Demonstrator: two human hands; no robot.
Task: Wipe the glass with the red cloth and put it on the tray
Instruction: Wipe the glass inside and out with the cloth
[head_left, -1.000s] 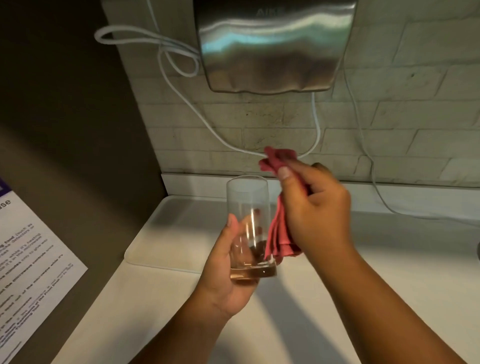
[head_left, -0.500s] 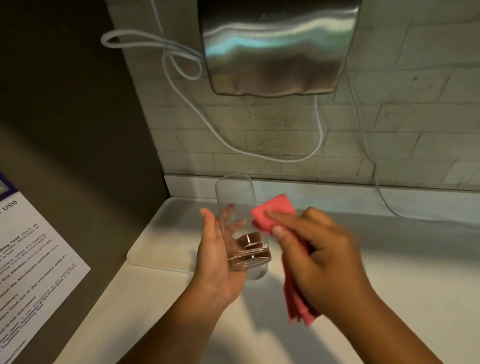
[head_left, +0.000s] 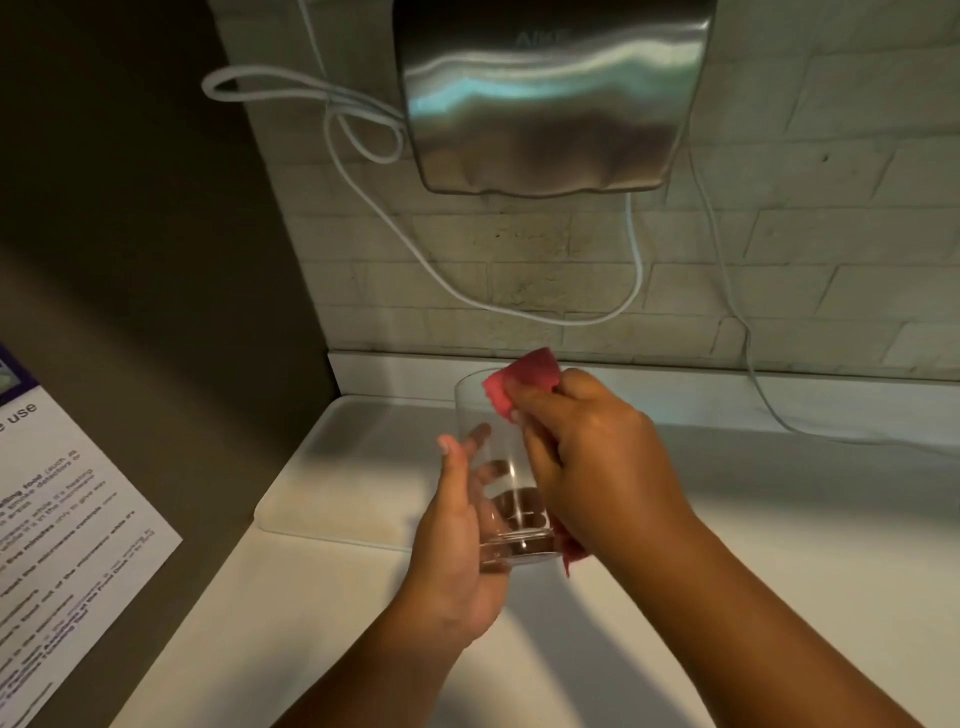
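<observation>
The left hand (head_left: 457, 540) cups the clear glass (head_left: 501, 467) from its left side, holding it upright above the white surface (head_left: 779, 519). The right hand (head_left: 592, 457) grips the red cloth (head_left: 524, 382), pressing it against the glass rim. The white tray (head_left: 353, 467) lies just beyond the left hand.

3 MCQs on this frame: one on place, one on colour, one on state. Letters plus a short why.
1. Where is the glass?
A. on the tray
B. held above the counter
C. under the dryer's outlet

2. What colour is the cloth?
A. red
B. blue
C. white

3. How is the tray?
A. stacked with glasses
B. bare
C. covered by the cloth

Key: 1 B, the left hand grips its lower part off the counter; 2 A, red fabric shows in the right hand at the rim; 3 B, nothing rests on its visible surface.
</observation>
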